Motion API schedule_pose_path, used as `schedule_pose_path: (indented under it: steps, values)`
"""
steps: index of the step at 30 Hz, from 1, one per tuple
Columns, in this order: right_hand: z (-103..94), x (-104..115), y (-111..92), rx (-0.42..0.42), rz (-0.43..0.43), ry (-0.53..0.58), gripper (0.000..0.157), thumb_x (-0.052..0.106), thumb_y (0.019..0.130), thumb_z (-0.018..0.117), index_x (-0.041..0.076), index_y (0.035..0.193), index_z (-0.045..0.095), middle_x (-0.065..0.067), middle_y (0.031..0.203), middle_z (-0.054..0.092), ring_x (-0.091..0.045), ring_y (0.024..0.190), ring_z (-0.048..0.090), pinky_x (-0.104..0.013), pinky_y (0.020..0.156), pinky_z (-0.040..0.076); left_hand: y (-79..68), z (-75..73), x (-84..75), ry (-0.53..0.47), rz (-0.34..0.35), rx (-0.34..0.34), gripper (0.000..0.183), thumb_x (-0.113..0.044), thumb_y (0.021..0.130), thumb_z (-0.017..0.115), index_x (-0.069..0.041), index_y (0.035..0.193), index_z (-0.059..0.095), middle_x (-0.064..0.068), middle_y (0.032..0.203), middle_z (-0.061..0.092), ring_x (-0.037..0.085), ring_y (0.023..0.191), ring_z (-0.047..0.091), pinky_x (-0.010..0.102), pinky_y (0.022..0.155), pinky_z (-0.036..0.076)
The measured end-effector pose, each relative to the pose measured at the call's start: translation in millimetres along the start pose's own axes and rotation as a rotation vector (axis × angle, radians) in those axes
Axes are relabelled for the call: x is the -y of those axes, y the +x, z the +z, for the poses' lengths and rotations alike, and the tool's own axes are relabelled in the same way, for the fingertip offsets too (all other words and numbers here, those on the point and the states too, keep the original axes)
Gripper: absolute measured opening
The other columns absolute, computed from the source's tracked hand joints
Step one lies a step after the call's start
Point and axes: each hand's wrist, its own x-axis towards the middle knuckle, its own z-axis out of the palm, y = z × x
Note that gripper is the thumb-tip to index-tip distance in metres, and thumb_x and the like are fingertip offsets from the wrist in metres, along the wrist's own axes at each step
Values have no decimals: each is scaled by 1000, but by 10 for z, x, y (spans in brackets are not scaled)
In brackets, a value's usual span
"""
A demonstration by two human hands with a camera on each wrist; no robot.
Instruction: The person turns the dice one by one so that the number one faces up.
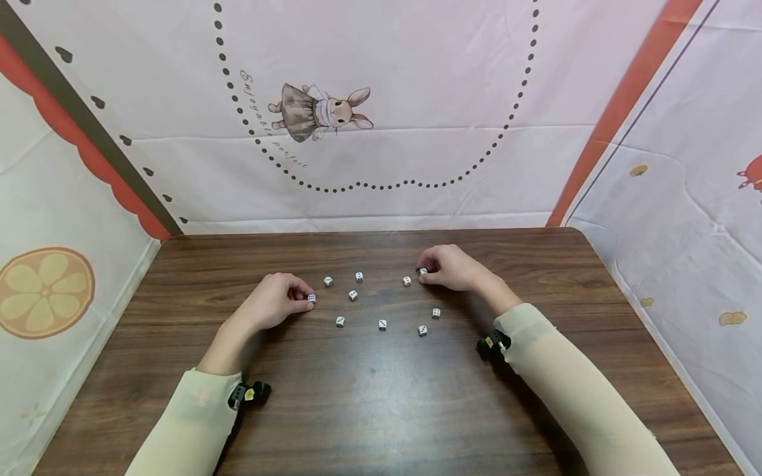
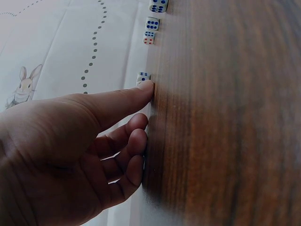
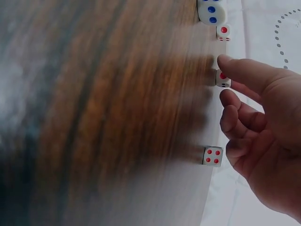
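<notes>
"White cloth [image 1: 428, 79] fills the top of the head view, with a printed rabbit [image 1: 300, 112] lying sideways left of centre and an orange slice [image 1: 46, 293] at the left edge. What's below?"

"Brown wooden table [image 1: 381, 403], dark-grained, with a pale shine low in the middle. Ten dice [image 1: 382, 324] show around the centre of the frame."

"And the hands?"

"Both are busy. The left hand [image 1: 269, 304], left of centre, pinches one die [image 1: 311, 298] between thumb and finger. The right hand [image 1: 455, 268], right of centre and slightly higher, pinches another die [image 1: 423, 271] the same way. I can't tell whether either is lifted off the wood."

"So how far along is it?"

"Early, I'd judge. Two dice are in the fingers; the other eight lie loose: four left of the middle, one near it, three to the right, just below or beside the right hand. They sit apart, in no row or stack, so nothing looks finished."

"Anything else around?"

"Pale sleeves [image 1: 574, 370] come in from the bottom, and an orange stripe [image 1: 622, 109] runs down the cloth at upper right."
</notes>
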Motion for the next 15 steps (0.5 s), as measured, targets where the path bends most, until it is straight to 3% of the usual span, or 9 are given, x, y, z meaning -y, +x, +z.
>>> schedule_pose_path:
  steps: [7, 15]
  values:
    - [17, -5, 2, 0, 4, 2, 8, 12, 95, 80, 10, 101, 76, 5, 80, 66, -13, 76, 59, -35, 74, 49, -5, 2, -4, 4, 0, -1, 8, -14, 92, 84, -11, 99, 82, -4, 80, 65, 15, 74, 57, 32, 68, 46]
    - [15, -33, 13, -27, 1, 33, 7, 12, 96, 79, 10, 100, 74, 4, 84, 69, -13, 79, 61, -36, 76, 51, -1, 6, 3, 1, -1, -1, 7, -14, 92, 84, -11, 98, 81, -4, 79, 65, 15, 74, 57, 32, 68, 46]
